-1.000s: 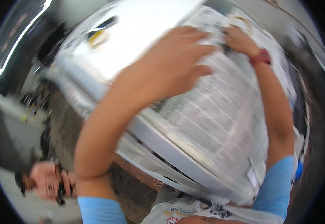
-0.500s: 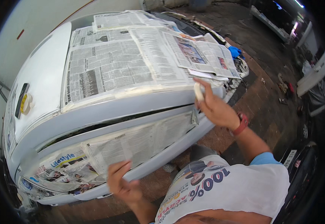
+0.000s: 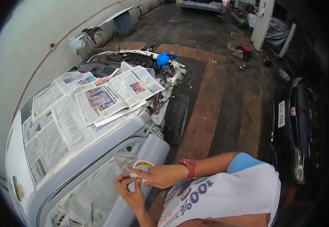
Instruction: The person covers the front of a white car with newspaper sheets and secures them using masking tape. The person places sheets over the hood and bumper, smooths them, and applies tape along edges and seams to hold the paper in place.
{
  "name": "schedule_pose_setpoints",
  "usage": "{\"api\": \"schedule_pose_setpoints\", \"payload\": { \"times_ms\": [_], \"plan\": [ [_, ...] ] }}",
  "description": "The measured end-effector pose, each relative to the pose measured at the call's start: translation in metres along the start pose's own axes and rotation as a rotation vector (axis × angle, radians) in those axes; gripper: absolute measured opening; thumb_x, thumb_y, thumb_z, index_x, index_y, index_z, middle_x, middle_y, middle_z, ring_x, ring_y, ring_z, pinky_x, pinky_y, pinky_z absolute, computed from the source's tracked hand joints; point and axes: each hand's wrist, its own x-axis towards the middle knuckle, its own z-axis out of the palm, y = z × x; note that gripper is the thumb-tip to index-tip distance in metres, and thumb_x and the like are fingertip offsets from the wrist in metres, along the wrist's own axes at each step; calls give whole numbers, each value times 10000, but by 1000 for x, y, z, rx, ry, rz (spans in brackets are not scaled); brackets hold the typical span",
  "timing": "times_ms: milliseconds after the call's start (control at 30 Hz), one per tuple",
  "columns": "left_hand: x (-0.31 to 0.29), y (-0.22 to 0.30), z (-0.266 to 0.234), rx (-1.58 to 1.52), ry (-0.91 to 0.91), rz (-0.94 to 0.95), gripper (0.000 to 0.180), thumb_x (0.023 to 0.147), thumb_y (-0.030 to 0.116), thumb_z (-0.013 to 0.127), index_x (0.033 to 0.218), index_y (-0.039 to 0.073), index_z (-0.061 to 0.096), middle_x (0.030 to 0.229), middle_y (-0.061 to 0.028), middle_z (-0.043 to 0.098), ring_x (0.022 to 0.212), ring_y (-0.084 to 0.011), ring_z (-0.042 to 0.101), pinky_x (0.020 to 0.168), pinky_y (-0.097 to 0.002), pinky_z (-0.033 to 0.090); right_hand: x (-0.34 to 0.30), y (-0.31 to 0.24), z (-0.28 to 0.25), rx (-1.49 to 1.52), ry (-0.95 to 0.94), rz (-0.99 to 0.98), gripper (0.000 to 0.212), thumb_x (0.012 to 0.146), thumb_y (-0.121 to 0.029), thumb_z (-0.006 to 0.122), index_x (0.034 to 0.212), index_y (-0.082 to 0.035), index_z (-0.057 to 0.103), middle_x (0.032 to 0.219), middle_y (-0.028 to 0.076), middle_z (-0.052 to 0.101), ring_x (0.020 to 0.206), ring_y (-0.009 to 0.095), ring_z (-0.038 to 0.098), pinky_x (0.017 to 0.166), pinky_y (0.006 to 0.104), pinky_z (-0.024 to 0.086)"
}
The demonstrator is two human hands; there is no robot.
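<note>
A roll of cream masking tape (image 3: 143, 165) with a yellow inside is held in my right hand (image 3: 161, 176), which wears a red watch. Close against it, my left hand (image 3: 132, 193) has its thumb and fingers bent together at the roll's near edge. Any tape end between them is too small to make out. Both hands are over the car door (image 3: 156, 150), whose window is covered with newspaper (image 3: 90, 193). More newspaper sheets (image 3: 107, 96) cover the windshield, one lying loosely folded on top.
The car's stripped front end (image 3: 168, 87) has a bare wheel (image 3: 176, 119) and a blue cloth (image 3: 163, 59) on it. A second tape roll (image 3: 19, 191) rests on the white roof. A black car (image 3: 300, 132) stands at my right, a wall (image 3: 32, 49) at the left.
My view has swung right and toward the car's front. My hands, apart before, have come together at the tape roll. The door now stands ajar at its front edge.
</note>
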Motion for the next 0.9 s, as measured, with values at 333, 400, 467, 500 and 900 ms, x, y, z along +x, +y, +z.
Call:
{"api": "schedule_pose_setpoints", "payload": {
  "times_ms": [333,400,467,500,900],
  "plan": [
    [48,53,150,118,16,-46,55,958,-4,812,968,-9,759,875,-97,764,805,-184,704,788,-330,551,-98,148,-79,103,243,173,280,1169,-249,595,1401,-93,593,719,71,701,626,220,714,592,362,539],
    [54,39,148,71,307,-195,70,1021,68,792,1000,6,767,925,-87,770,832,-165,691,809,-325,551,-109,135,-78,-144,441,-269,315,1106,-223,698,1381,-84,631,729,102,699,608,321,689,590,389,546],
    [69,22,134,86,613,-258,94,1056,103,769,1058,9,776,974,-95,777,854,-160,688,825,-321,552,-105,134,-81,-134,611,-364,391,1051,-206,781,1394,-72,650,775,109,716,607,356,678,596,399,554],
    [72,24,132,140,487,-211,121,1068,125,758,1101,10,777,999,-107,778,868,-170,698,830,-323,554,-98,140,-82,-3,658,-240,445,1026,-203,812,1417,-65,651,817,100,735,614,340,679,603,394,558],
    [130,13,172,-3,-5,8,342,1091,256,724,1360,53,780,1167,-161,801,963,-300,768,904,-390,595,8,154,-184,244,684,85,153,1036,-122,775,1080,20,740,983,115,765,891,212,719,844,355,553]
  ]
}}
